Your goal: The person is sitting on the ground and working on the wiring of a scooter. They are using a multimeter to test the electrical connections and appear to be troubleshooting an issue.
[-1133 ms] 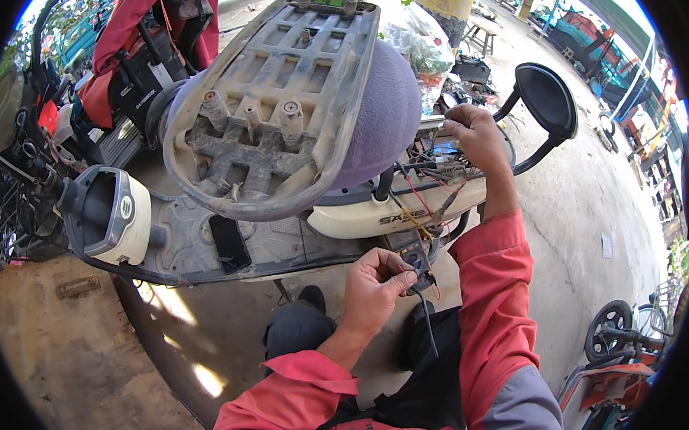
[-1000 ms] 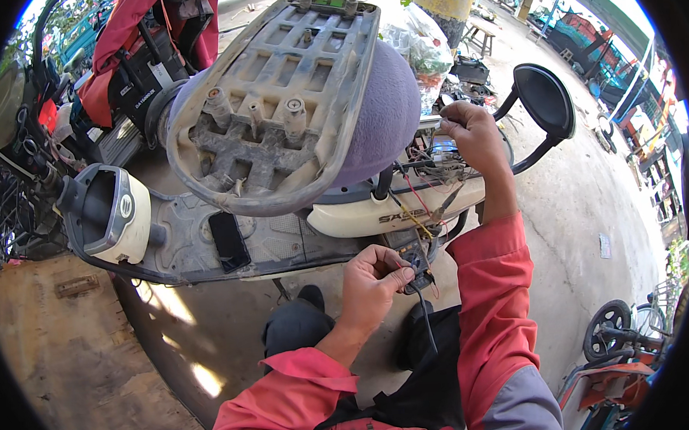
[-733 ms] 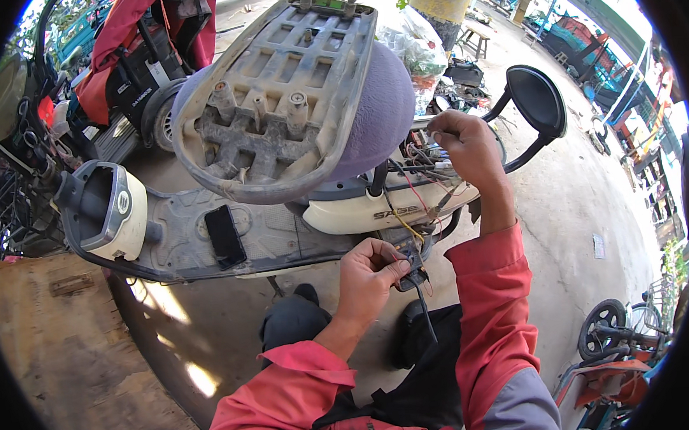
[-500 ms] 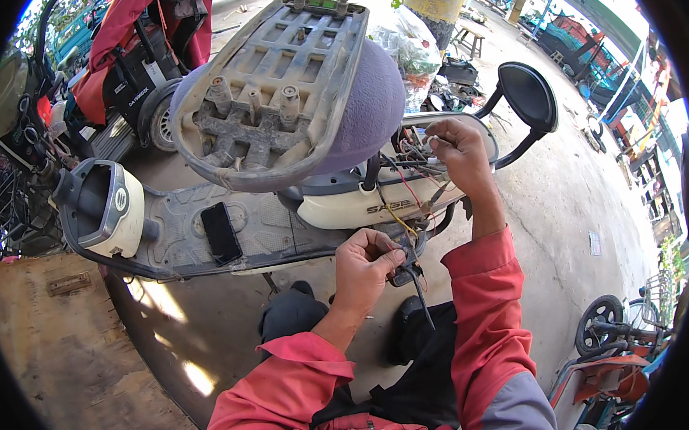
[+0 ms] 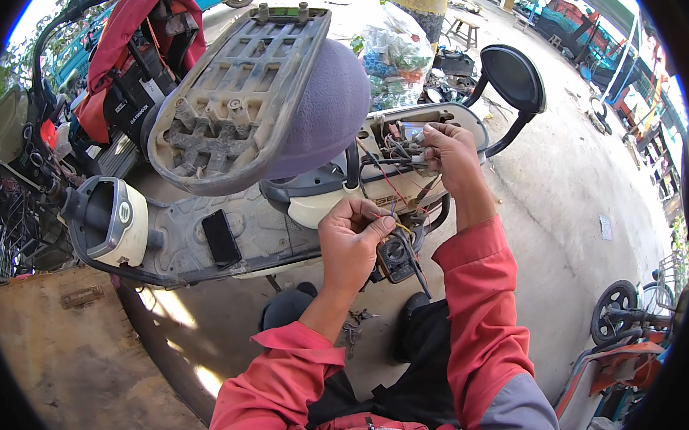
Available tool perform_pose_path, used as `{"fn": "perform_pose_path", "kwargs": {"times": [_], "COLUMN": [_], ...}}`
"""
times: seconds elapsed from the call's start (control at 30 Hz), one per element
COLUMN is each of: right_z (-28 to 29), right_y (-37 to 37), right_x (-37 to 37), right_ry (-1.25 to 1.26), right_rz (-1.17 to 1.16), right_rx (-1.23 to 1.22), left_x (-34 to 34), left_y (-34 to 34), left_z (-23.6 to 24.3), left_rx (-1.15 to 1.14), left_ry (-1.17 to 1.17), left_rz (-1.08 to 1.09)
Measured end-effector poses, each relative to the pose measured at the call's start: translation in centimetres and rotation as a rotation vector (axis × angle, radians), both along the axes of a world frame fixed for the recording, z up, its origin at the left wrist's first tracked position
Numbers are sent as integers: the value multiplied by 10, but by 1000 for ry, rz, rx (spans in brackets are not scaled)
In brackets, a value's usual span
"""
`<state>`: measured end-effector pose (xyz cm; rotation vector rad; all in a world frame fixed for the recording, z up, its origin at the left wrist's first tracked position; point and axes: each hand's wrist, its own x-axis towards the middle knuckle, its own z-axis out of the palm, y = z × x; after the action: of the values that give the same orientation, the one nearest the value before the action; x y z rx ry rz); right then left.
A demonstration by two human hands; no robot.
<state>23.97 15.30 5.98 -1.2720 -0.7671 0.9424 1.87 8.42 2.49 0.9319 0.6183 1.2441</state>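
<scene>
An electric scooter stands side-on before me, its seat raised with the ribbed underside showing. My left hand is closed in a pinch on thin coloured wires, just above a black square part that hangs beside the scooter. In the open rear compartment lies a tangle of wires and connectors. My right hand reaches over it from the right, thumb and fingers closed on some of the wiring. Its fingers partly hide what they grip. A red wire runs down between the hands.
A black phone lies on the scooter's footboard. The black mirror juts out at the right rear. A wooden board is at lower left. A filled clear bag stands behind; small metal pieces lie on the floor.
My right hand has lowered onto the wiring in the compartment. My left hand has shifted slightly up and left, uncovering more of the black part. The whole view has shifted a little.
</scene>
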Motion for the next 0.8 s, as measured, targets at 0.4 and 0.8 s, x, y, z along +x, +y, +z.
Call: {"fn": "perform_pose_path", "kwargs": {"times": [0.4, 0.8], "right_z": [-3, -1], "right_y": [14, 9], "right_x": [14, 14], "right_ry": [116, 77], "right_rz": [77, 79], "right_rx": [-35, -35], "left_x": [49, 67], "left_y": [54, 77], "left_z": [29, 12], "left_rx": [177, 139], "left_ry": [123, 139], "left_rz": [34, 40]}}
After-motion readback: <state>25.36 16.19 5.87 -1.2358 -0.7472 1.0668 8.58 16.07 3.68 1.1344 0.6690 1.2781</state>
